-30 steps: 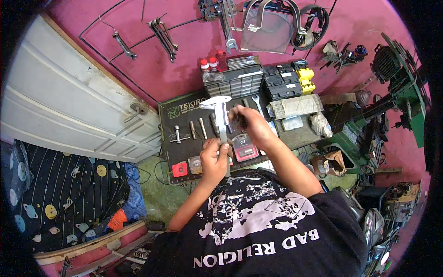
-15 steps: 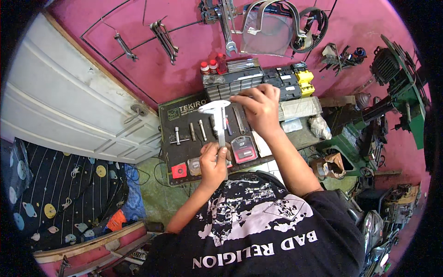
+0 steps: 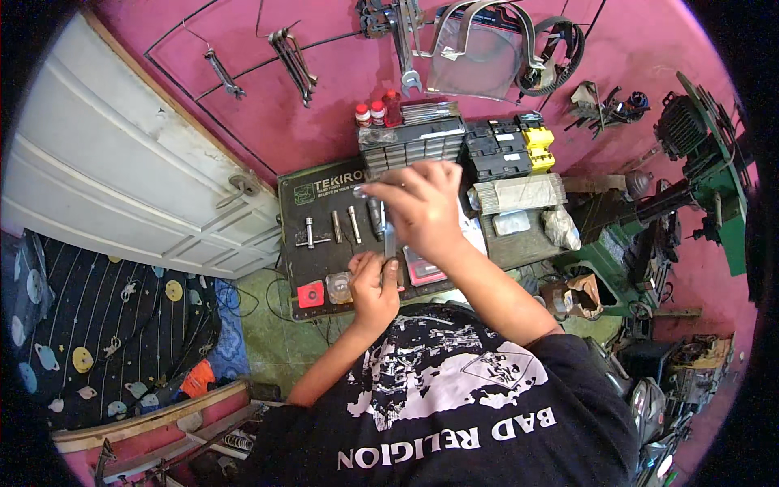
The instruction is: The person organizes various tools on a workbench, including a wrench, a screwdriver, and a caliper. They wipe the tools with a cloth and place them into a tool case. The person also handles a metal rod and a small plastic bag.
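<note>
Upright over the bench mat (image 3: 296,272), a silver caliper (image 3: 390,241) has its lower beam in my left hand (image 3: 376,286), fingers wrapped round it. My right hand (image 3: 423,207) crosses over the caliper's upper part and hides most of its jaws. Its fingers are pinched by a pale jaw tip; what they hold, if anything, is hidden. Left of the hands lie a T-handle wrench (image 3: 310,233), a drill bit (image 3: 337,227) and a metal socket tool (image 3: 355,225). Nearer are a red square case (image 3: 310,295), a clear round container (image 3: 338,287) and a red-edged package (image 3: 426,274) partly under my right forearm.
Behind the mat stand a drawer organizer (image 3: 414,148) with red-capped bottles (image 3: 378,112), and black-and-yellow cases (image 3: 499,146). Wrenches (image 3: 292,65) hang on the pink wall. A white door (image 3: 138,162) is at left, a green machine (image 3: 604,252) at right.
My right hand has moved left and nearer, from beside the caliper's right jaw end to across its head, covering it. My left hand keeps its grip on the beam. The view has shifted slightly.
</note>
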Tool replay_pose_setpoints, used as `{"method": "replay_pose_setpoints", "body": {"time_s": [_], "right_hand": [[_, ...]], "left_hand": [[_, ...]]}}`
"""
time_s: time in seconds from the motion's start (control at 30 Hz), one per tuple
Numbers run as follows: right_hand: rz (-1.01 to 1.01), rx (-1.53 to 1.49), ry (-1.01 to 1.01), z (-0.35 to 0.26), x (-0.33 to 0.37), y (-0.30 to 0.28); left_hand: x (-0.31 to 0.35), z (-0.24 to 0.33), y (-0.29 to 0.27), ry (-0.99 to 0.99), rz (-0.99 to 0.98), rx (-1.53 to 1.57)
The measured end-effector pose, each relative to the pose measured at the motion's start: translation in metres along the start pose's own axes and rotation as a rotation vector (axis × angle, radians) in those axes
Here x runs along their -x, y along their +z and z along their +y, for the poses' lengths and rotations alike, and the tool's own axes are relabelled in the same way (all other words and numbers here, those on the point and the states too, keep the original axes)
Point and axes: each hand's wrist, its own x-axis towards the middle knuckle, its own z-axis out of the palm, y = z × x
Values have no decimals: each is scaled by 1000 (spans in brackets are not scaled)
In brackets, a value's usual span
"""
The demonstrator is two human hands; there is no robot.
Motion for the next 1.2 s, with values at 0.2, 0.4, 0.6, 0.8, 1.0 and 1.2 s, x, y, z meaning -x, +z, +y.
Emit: {"method": "replay_pose_setpoints", "body": {"time_s": [0.2, 0.4, 0.6, 0.8, 1.0, 1.2], "right_hand": [[-36, -74, -48, -31, 54, 0], [-271, -928, 816, 31, 49, 10], [-445, -996, 839, 16, 39, 23], [-282, -777, 672, 11, 41, 31], [-231, -598, 564, 5, 37, 25], [-226, -440, 459, 5, 37, 21]], "left_hand": [[4, -9, 4, -246, 172, 311], [6, -1, -2, -349, 47, 437], [2, -4, 0, -141, -3, 261], [-2, 6, 0, -208, -3, 269], [1, -4, 2, -121, -18, 254], [3, -8, 0, -118, -40, 248]]}}
